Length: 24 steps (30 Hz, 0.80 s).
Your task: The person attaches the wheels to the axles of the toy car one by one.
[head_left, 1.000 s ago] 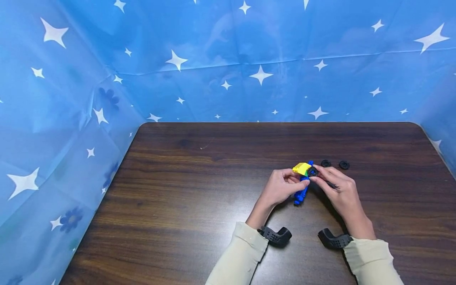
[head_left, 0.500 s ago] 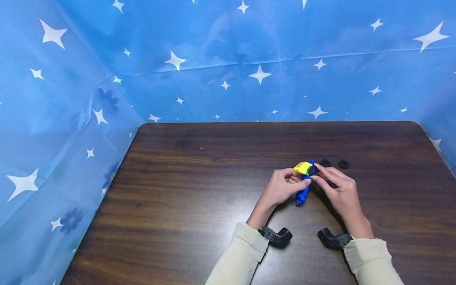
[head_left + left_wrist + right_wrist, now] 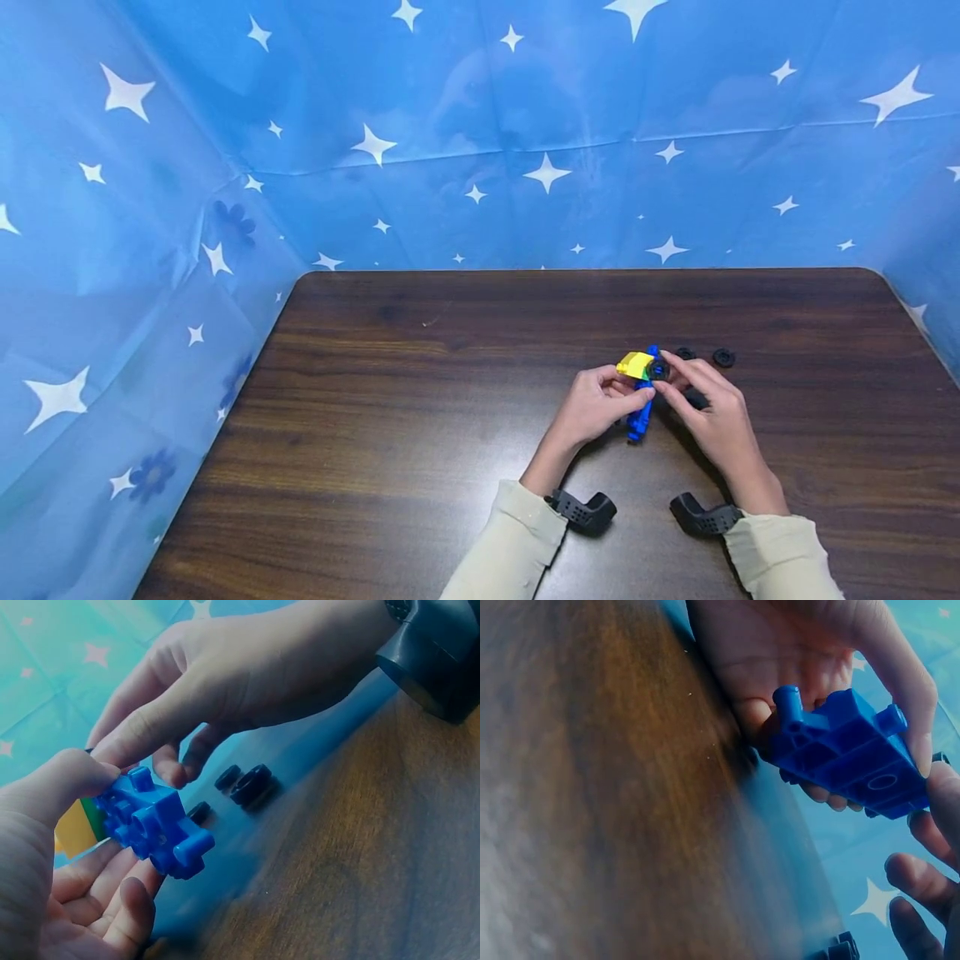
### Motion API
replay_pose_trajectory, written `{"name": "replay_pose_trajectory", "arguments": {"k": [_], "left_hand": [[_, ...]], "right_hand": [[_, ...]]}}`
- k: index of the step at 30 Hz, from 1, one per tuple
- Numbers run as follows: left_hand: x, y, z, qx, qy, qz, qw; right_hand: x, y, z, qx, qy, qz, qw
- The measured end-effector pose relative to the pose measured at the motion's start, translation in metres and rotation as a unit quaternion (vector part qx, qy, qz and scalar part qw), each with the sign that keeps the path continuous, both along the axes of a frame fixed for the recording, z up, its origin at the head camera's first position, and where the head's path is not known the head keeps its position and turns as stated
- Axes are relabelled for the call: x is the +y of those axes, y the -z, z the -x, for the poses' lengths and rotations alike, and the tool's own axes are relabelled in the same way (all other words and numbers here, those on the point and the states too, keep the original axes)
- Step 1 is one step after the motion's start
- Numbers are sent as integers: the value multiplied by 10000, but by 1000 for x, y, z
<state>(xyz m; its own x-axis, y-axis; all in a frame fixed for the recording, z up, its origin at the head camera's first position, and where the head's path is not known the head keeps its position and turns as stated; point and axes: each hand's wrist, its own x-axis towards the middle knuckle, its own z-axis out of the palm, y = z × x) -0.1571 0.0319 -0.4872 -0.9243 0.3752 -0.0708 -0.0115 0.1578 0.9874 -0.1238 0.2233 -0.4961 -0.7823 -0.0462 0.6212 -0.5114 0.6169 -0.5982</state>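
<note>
Right hand [image 3: 716, 402] has edged slightly left since the earlier frame, covering more of a loose wheel [image 3: 684, 352] | head: its fingers pinch a black wheel [image 3: 657, 370] at the blue chassis [image 3: 640, 421], gripped by the left hand [image 3: 591, 406] | left wrist: chassis juts past the thumb | right wrist: pegs [image 3: 787, 705] protrude — best brace chassis, press wheel straight

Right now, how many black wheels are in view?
4: the right hand pinches one wheel; on the table, far-right wheel, far-left wheel, near wheel. Others may be hidden.
</note>
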Motion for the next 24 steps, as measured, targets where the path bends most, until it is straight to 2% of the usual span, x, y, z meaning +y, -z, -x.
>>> {"name": "replay_pose_trajectory", "arguments": {"k": [4, 10, 16, 24], "left_hand": [[0, -2, 0, -78, -81, 199, 9997], [0, -3, 0, -255, -229, 240, 9991], [-1, -2, 0, -276, -335, 239, 9988], [-1, -2, -1, -291, -311, 138, 9990]], "right_hand": [[1, -1, 0, -15, 1, 5, 10000], [7, -4, -2, -11, 28, 42, 10000], [15, -6, -5, -386, -51, -95, 9992], [34, -8, -8, -729, -83, -510, 9960]]}}
